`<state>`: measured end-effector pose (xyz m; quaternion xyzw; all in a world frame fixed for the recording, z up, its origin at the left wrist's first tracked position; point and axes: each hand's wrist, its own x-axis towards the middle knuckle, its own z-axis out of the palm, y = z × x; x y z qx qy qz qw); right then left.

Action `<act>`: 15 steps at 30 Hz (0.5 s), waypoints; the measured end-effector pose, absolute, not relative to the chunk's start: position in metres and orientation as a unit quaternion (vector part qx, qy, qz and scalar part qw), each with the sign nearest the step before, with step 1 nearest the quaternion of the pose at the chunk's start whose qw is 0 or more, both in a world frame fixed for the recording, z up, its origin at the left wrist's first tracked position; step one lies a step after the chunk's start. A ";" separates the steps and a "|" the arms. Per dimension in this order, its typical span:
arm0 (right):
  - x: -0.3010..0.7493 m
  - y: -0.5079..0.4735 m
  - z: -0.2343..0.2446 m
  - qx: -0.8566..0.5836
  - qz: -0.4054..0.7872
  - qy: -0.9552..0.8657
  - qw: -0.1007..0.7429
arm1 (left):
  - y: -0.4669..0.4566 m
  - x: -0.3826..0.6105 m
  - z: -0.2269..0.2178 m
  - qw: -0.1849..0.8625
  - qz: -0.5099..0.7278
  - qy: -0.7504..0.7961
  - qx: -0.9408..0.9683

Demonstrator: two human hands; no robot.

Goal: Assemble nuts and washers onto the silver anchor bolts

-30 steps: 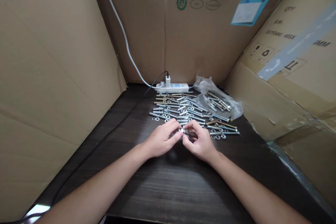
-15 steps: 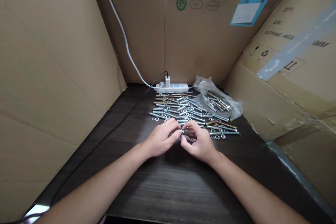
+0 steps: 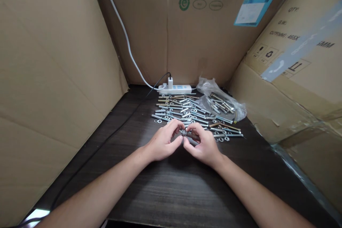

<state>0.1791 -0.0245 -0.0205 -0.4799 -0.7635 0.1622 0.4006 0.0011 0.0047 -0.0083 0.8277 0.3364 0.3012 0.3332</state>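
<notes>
My right hand (image 3: 204, 144) is closed around a dark, brownish anchor bolt (image 3: 192, 136), held roughly level just above the table. At the bolt's left end sits a shiny metal nut (image 3: 184, 133), possibly with a washer beside it. Thumb and forefinger of my left hand (image 3: 164, 140) pinch loosely about this nut, with the bolt's tip showing between them. Behind both hands lie rows of loose bolts and sleeves (image 3: 197, 114), along with several washers and nuts (image 3: 226, 138). My palms hide part of the bolt.
A white power strip (image 3: 175, 89) with a plugged-in charger stands at the back. Beside it rests a clear plastic bag (image 3: 239, 110) of bolts. Cardboard boxes (image 3: 66, 60) wall in the dark table (image 3: 160, 192) on three sides. A black cable (image 3: 112, 133) crosses the left.
The thumb and forefinger of my left hand have parted slightly, so more of the nut and bolt end shows. My right hand has barely moved.
</notes>
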 end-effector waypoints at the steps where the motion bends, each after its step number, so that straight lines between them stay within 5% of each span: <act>1: 0.179 -0.024 -0.020 -0.478 0.157 -0.765 0.402 | 0.005 0.001 -0.009 0.334 0.303 0.339 0.826; 15: 0.178 -0.023 -0.021 -0.459 0.107 -0.774 0.423 | 0.008 0.002 -0.009 0.312 0.304 0.322 0.840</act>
